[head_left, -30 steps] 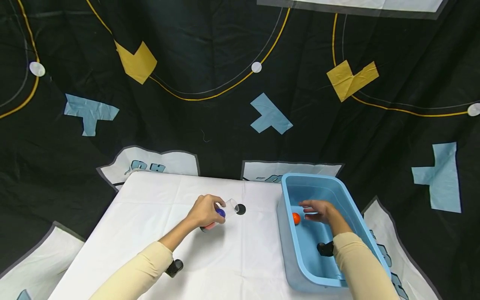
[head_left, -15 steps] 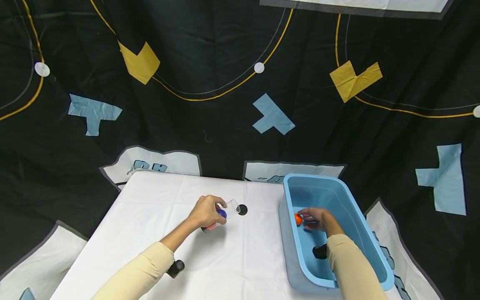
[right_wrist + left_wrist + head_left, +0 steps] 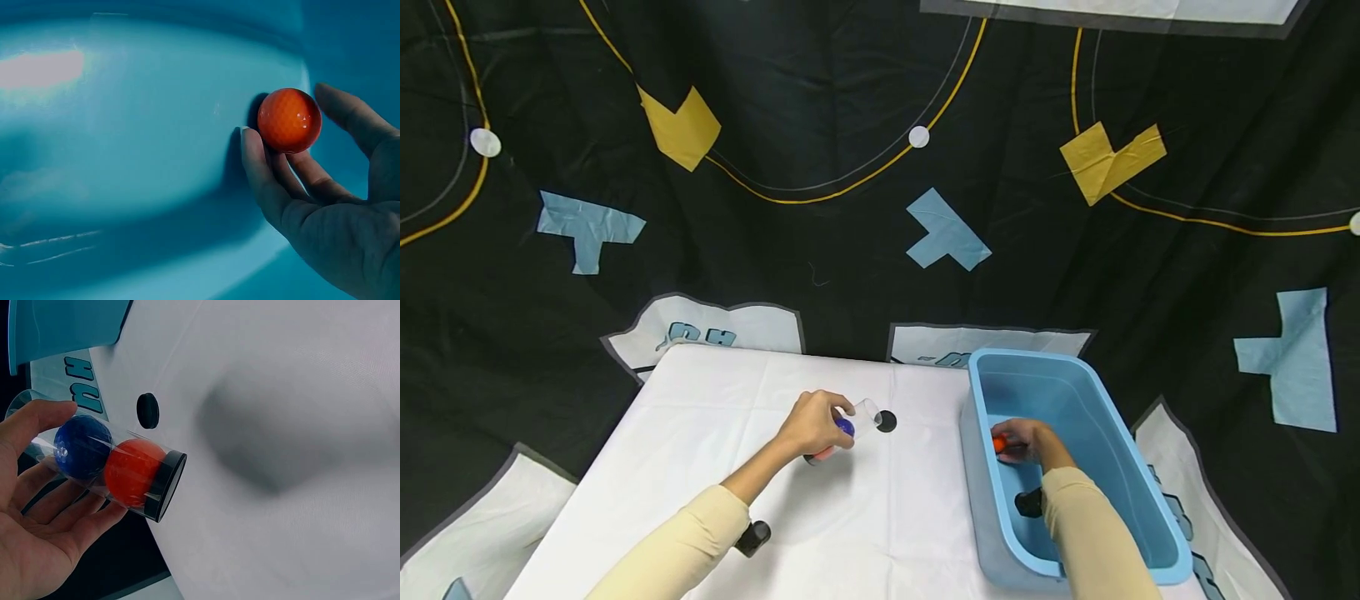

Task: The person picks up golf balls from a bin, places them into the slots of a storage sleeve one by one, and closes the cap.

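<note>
The left hand (image 3: 811, 422) grips the tube (image 3: 110, 450) with two balls (image 3: 82, 447) inside, above the counter (image 3: 857, 517). In the bin (image 3: 979, 483), the orange ball (image 3: 289, 120) lies between the thumb and curved fingers of the right hand (image 3: 337, 231); whether these grip it, I cannot tell.

Table (image 3: 850, 517) and bin (image 3: 981, 492) are viewed from the head, forward and down — tube (image 3: 106, 450) shared close-up by left wrist, bin's orange ball (image 3: 289, 120) by right.

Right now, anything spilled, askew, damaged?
Nothing looks spilled or damaged. The clear tube is tilted, but the left hand grips it, with the blue ball and orange ball inside. The loose black cap lies flat on the table.
</note>
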`<action>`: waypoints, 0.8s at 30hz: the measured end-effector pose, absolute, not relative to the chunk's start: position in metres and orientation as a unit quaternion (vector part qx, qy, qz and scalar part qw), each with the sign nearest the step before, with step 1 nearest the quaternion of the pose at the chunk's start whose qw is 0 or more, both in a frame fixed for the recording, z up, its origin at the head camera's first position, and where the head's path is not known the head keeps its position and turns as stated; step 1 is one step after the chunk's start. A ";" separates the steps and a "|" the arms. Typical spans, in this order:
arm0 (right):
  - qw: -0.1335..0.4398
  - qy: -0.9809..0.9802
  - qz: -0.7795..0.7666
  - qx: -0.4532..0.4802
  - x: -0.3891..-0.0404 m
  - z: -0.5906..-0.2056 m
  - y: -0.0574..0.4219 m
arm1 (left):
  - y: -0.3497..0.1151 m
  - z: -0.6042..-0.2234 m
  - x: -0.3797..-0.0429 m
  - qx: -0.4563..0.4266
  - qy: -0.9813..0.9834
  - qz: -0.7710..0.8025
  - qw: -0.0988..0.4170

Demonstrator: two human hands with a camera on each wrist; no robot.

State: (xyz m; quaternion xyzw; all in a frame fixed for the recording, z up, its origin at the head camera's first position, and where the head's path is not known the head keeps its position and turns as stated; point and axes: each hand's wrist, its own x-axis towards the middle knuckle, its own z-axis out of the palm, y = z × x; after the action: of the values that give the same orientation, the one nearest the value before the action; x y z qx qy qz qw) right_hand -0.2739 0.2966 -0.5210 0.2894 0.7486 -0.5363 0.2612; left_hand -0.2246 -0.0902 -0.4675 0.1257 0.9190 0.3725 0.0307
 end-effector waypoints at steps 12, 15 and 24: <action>0.263 0.738 -0.556 0.276 -0.271 -0.518 0.301 | -0.088 -0.470 -0.225 0.123 0.917 0.378 0.036; 0.265 0.741 -0.554 0.271 -0.271 -0.513 0.305 | -0.088 -0.470 -0.225 0.124 0.917 0.376 0.036; 0.283 0.749 -0.550 0.237 -0.274 -0.482 0.312 | -0.088 -0.469 -0.225 0.129 0.919 0.370 0.033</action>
State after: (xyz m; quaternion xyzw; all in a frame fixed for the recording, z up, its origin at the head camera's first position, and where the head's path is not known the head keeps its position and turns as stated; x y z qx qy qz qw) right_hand -0.2740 0.3123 -0.4815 0.2368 0.7492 -0.5501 0.2828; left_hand -0.2253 -0.0880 -0.4691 0.1295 0.9192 0.3704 0.0325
